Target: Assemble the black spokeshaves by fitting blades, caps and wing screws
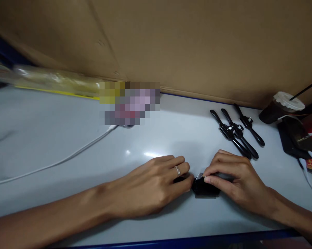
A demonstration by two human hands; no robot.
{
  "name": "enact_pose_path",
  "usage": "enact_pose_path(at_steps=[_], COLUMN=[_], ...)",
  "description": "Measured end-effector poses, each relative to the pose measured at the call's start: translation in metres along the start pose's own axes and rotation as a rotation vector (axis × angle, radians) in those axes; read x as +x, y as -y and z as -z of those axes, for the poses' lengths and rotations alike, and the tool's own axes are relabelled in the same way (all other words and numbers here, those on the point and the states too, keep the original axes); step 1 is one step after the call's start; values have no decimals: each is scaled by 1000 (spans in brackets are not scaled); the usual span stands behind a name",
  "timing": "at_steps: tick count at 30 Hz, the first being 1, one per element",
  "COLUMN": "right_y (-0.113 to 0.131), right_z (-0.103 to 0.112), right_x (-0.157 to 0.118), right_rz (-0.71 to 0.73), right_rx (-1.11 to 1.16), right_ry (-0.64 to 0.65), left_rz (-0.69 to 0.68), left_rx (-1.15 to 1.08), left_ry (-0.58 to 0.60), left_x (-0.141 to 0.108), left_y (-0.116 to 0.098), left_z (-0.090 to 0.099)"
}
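Observation:
A black tool (pixel 206 188) with a flat metal edge along its near side lies on the pale table between my hands. My left hand (pixel 158 183), with a ring on one finger, is wrapped round the tool's left end. The thumb and forefinger of my right hand (pixel 236 180) pinch a small silvery piece (pixel 199 176) at the tool's upper edge. My right hand hides the tool's right end. Beyond my right hand lie several similar black two-handled tools (pixel 230 133), set side by side at a slant, with small metal screws at their middles.
A lidded cup (pixel 282 105) of dark drink with a straw stands at the back right, by a black object (pixel 293 138). A white cable (pixel 75 152) runs left from a blurred device (pixel 135 107). Clear-wrapped yellow rolls (pixel 59 81) lie along the cardboard wall (pixel 187 45).

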State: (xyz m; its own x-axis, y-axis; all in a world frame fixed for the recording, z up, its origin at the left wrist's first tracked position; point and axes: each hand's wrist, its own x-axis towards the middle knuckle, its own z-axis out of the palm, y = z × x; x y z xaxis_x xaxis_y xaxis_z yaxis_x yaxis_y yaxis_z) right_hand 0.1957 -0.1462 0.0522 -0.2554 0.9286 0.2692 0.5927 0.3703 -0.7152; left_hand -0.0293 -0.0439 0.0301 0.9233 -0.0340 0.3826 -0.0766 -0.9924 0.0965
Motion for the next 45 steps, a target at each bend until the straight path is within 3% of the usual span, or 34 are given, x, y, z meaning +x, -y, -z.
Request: enact_pose_path(at_steps=[8,16,24,30,32,45], right_y=[-1,0,4,8,6,5], right_z=[-5,-3,-4,-1,1,-9], right_x=[-1,-1,-4,4,5,-5], right_rz=[202,250,128,-154,-180,111], right_rx=[-180,-275,-202,15,9,-517], right_ry=[-20,29,41,54,62,65], left_rz=[1,8,15,20,19,14], left_rx=[8,10,23,13,17,5], left_ry=[-7,-11,-27,4,0,-14], left_x=[1,1,1,1,1,1], left_y=[0,-1,-2,-1,-1,-1], left_z=[1,1,1,0,1,0])
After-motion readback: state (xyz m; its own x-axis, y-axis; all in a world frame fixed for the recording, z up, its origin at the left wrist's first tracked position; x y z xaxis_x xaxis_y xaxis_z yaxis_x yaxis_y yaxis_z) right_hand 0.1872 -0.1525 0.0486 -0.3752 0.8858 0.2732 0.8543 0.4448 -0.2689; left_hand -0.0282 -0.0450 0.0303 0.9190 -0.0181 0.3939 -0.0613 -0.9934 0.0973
